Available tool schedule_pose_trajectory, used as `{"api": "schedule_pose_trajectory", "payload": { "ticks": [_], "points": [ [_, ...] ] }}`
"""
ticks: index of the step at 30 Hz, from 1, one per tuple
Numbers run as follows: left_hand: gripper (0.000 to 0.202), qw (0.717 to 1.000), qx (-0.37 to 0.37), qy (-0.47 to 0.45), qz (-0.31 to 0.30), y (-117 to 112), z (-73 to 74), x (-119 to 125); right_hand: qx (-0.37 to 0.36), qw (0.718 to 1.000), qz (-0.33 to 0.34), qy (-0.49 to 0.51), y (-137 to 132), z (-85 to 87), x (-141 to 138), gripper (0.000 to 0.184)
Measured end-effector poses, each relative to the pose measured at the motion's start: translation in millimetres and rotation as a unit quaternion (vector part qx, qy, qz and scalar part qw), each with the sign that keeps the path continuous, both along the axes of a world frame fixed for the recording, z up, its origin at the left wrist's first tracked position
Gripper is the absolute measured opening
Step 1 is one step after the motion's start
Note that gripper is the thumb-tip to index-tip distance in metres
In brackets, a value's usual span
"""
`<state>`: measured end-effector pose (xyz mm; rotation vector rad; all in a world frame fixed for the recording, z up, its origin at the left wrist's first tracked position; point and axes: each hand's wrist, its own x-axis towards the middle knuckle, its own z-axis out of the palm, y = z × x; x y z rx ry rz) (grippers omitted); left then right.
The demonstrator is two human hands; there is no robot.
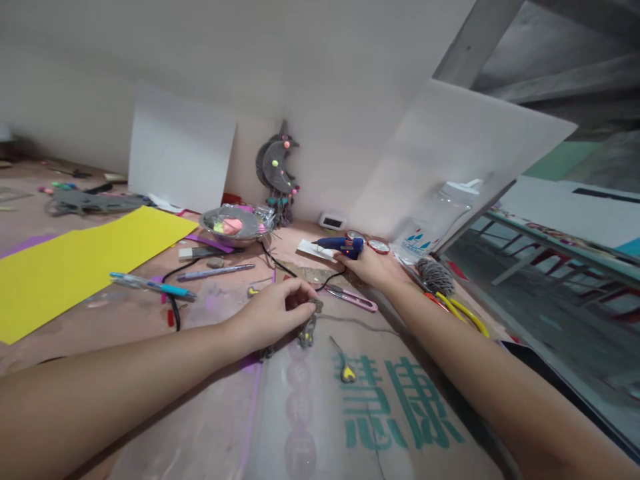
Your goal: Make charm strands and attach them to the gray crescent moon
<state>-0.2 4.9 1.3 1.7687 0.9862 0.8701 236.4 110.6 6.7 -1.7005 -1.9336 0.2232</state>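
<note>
My left hand [273, 313] rests on the table with its fingers pinched on a small grey craft piece [311, 320] that trails down onto the printed sheet [380, 407]. My right hand [373, 267] reaches farther back and is closed on the handle of a blue glue gun [340, 245], whose nozzle points left over a white card [315, 251]. The gun's black cord [280, 263] runs left across the table. A grey string with a yellow heart [347, 373] lies just right of my left hand.
A yellow paper sheet [75, 263] lies at left with pens [150, 285] beside it. A metal bowl [235, 225] of colourful bits, a moon-shaped hanging ornament [277, 167], pink snips [353, 298], yellow-handled pliers [463, 313] and a clear bottle [440, 217] stand around. White boards lean on the wall.
</note>
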Motion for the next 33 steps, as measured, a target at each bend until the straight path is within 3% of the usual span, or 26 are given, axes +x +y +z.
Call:
{"api": "schedule_pose_trajectory", "payload": {
  "ticks": [9,14,16,18,22,27,33],
  "points": [
    [0.015,0.999,-0.021,-0.033,-0.002,2,-4.0,-1,-0.027,0.990,0.071,0.123,-17,22.4,12,0.024],
    [0.018,0.996,-0.041,-0.078,0.003,3,-3.8,-2,-0.019,0.970,0.102,0.220,-62,36.2,13,0.027],
    [0.018,0.997,-0.023,-0.078,0.004,3,-3.6,-3,-0.014,0.974,0.102,0.202,-84,37.8,12,0.024],
    [0.016,0.998,-0.002,-0.064,0.009,3,-3.1,-4,-0.008,0.984,0.095,0.148,-104,36.0,12,0.024],
    [0.015,0.999,-0.009,-0.045,0.018,3,-2.8,-4,0.010,0.987,0.075,0.144,-130,25.6,11,0.024],
    [0.018,0.999,-0.023,-0.048,0.013,4,-5.5,-4,-0.029,0.984,0.123,0.126,-136,17.9,7,0.016],
    [0.015,0.999,-0.019,-0.027,0.021,2,-1.9,-4,-0.034,0.988,0.082,0.126,-137,13.4,4,0.021]
  ]
}}
